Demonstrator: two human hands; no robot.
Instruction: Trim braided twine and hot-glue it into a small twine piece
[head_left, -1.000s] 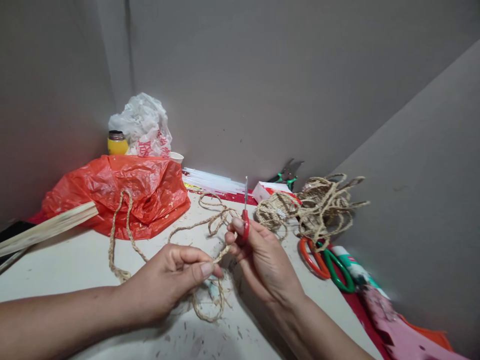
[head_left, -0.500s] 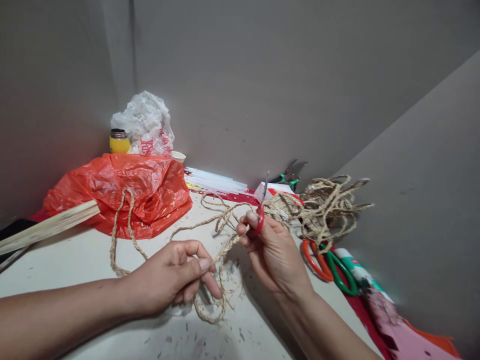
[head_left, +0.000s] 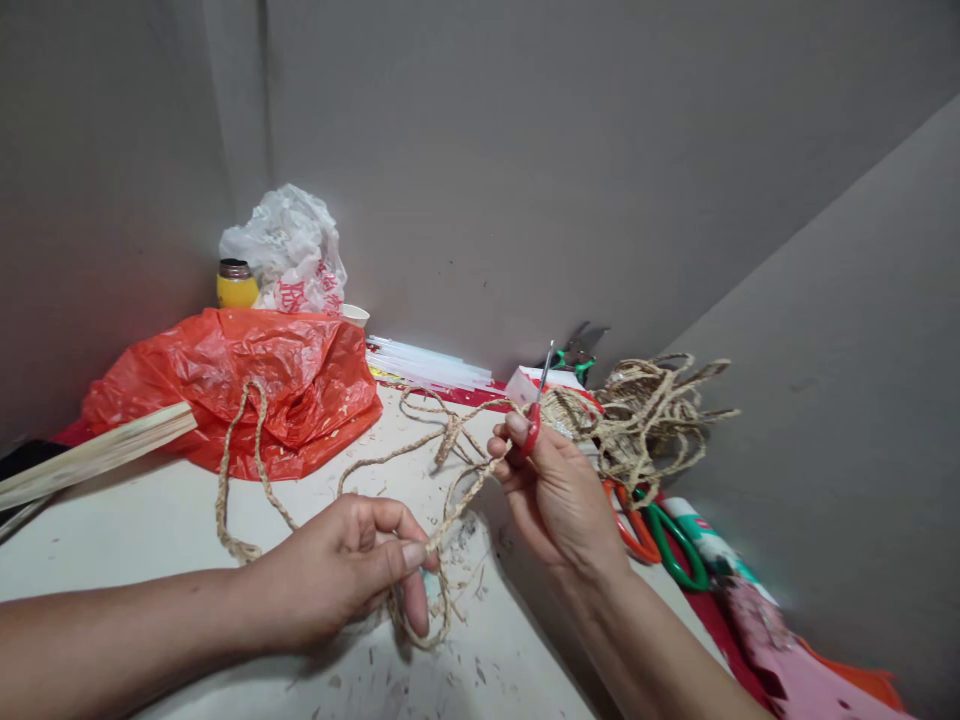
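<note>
A braided straw rope (head_left: 466, 500) stretches between my two hands above the white table. My left hand (head_left: 360, 570) pinches it between thumb and forefinger, and a loop of the rope hangs below those fingers. My right hand (head_left: 559, 485) grips the rope's upper stretch. In the same hand is a small tool with a red handle (head_left: 531, 432) and a thin metal shaft pointing up; its exact kind is unclear. More of the rope lies in loops behind the hands and over the red bag at left.
A red plastic bag (head_left: 315, 370) lies at left beside flat pale strips (head_left: 105, 455). Behind it are a white bag (head_left: 292, 245) and a yellow jar (head_left: 237, 285). White sticks (head_left: 427, 362), a rope bundle (head_left: 660, 420) and green-handled scissors (head_left: 679, 550) lie toward the back and right.
My right hand has shifted slightly right with the tool, whose shaft leans more to the right. The rope span between the hands is longer. My left hand keeps its pinch.
</note>
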